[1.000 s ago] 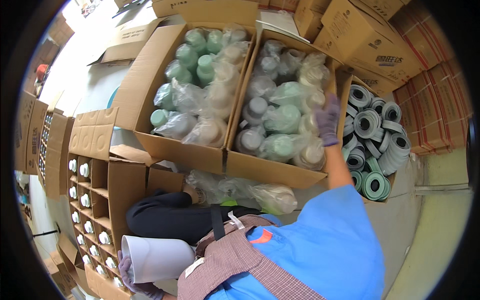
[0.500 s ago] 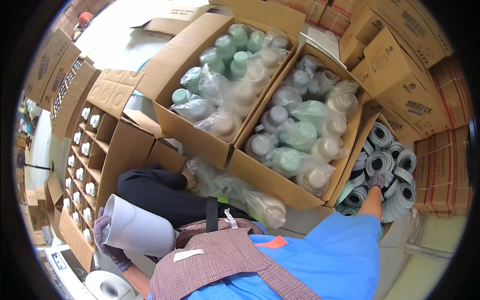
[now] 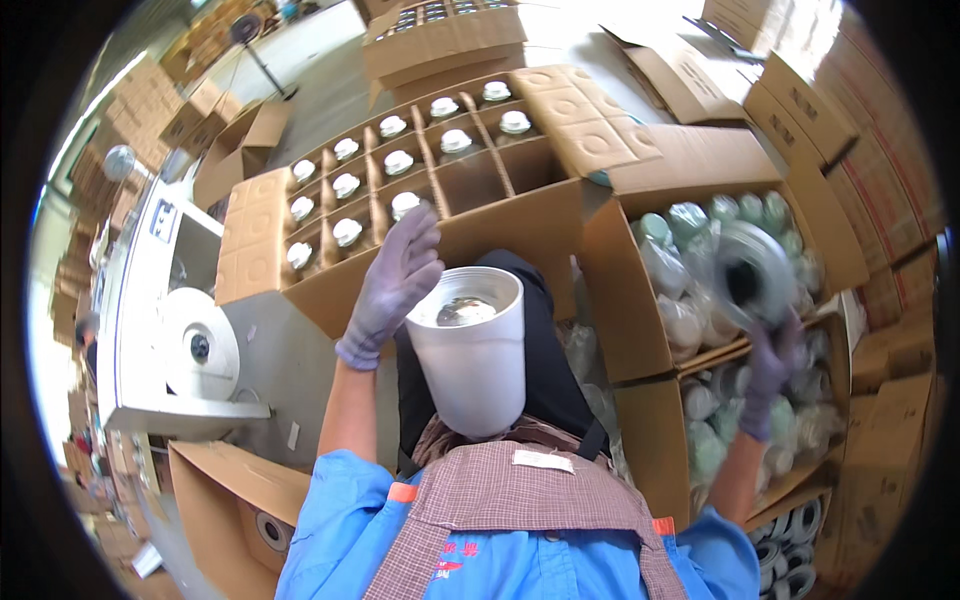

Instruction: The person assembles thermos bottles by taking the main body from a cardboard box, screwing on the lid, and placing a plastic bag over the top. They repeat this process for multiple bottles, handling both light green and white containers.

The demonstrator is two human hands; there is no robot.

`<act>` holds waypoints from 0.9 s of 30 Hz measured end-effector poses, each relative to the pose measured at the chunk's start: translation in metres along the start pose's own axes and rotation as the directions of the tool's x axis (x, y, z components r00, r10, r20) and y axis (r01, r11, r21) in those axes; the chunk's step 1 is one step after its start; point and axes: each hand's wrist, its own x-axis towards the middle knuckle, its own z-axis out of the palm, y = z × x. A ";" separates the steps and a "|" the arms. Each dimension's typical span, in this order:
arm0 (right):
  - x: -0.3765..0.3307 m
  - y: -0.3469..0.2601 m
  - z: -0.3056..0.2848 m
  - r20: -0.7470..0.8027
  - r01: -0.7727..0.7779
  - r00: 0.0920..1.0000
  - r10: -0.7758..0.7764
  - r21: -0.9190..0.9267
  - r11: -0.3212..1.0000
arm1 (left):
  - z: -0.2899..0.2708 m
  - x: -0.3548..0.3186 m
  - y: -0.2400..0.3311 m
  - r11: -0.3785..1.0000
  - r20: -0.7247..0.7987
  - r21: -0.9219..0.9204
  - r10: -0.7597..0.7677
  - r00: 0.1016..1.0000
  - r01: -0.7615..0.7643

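Between my thighs a white cylindrical shell stands mouth-up, its rim threaded inside. A shiny silvery rounded piece shows in its mouth. My left hand, in a grey-purple glove, is raised at the shell's left rim with fingers stretched out and nothing in them; whether it touches the rim, I cannot tell. Out to the right, my gloved right hand grips a grey ring-shaped part with a dark centre. Motion blurs that ring, which hangs over the box of bagged pieces.
Ahead stands a divided carton of white-capped bottles. At right are open boxes of bagged green and white pieces, with a box of grey ring parts at the lower right. A white roll sits by the white machine on the left.
The view has swung left. My right hand has come out of the box of ring parts with one ring. The shell has gone from tilted to upright, and my left hand has let go of it.
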 end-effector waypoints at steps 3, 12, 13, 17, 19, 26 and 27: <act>0.020 -0.098 0.162 0.407 0.142 0.877 -0.255 0.287 0.947 | 0.004 0.021 0.016 0.977 -0.056 -0.063 0.199 0.978 -0.202; -0.001 -0.130 0.268 0.922 -0.528 0.300 -0.244 0.374 0.763 | -0.024 -0.012 -0.019 0.989 0.034 -0.119 0.092 0.995 -0.087; -0.007 -0.130 0.272 0.921 -0.535 0.311 -0.233 0.372 0.758 | -0.025 -0.010 -0.019 0.991 0.045 -0.076 0.117 0.992 -0.113; -0.013 -0.126 0.281 0.886 -0.466 0.375 -0.274 0.436 0.770 | -0.030 -0.007 -0.025 0.981 0.062 -0.016 0.194 0.979 -0.193; -0.015 -0.123 0.284 0.872 -0.462 0.384 -0.304 0.467 0.754 | -0.032 -0.007 -0.026 0.979 0.064 -0.005 0.203 0.977 -0.203; -0.026 -0.114 0.281 0.831 -0.479 0.454 -0.322 0.532 0.698 | -0.023 -0.008 -0.028 0.976 0.049 -0.003 0.216 0.975 -0.216; -0.024 -0.117 0.280 0.835 -0.475 0.445 -0.323 0.526 0.705 | -0.024 -0.009 -0.031 0.972 0.050 -0.005 0.233 0.971 -0.234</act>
